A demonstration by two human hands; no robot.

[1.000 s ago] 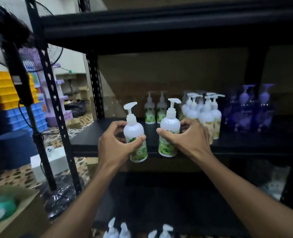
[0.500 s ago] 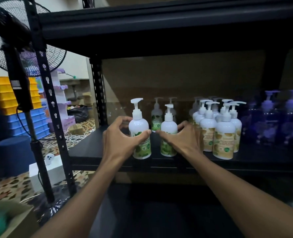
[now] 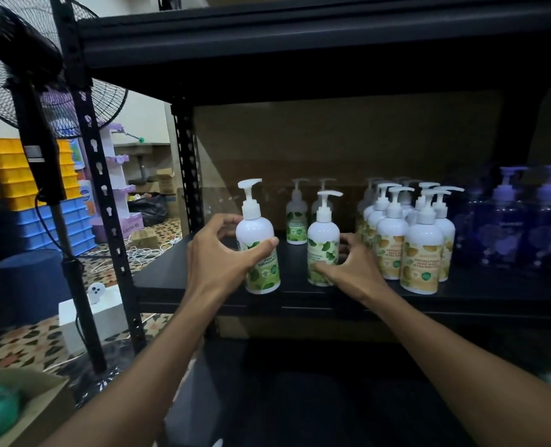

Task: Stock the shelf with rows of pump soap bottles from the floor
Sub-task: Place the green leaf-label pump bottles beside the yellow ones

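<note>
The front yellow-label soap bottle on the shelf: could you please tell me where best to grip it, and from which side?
Grip the front yellow-label soap bottle around its round white body, coming from the open shelf front. It stands upright; neighbours crowd behind and left, and the thin pump neck offers little hold.

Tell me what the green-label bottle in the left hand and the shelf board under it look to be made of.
Green-label bottle: likely opaque white plastic, smooth with a soft sheen, a glossy printed label and a moulded white pump; left hand wraps it. Shelf board: matte black, flat, faint reflection only; probably painted or laminated board, though metal cannot be ruled out. The perforated black upright beside it looks like painted steel.
</note>
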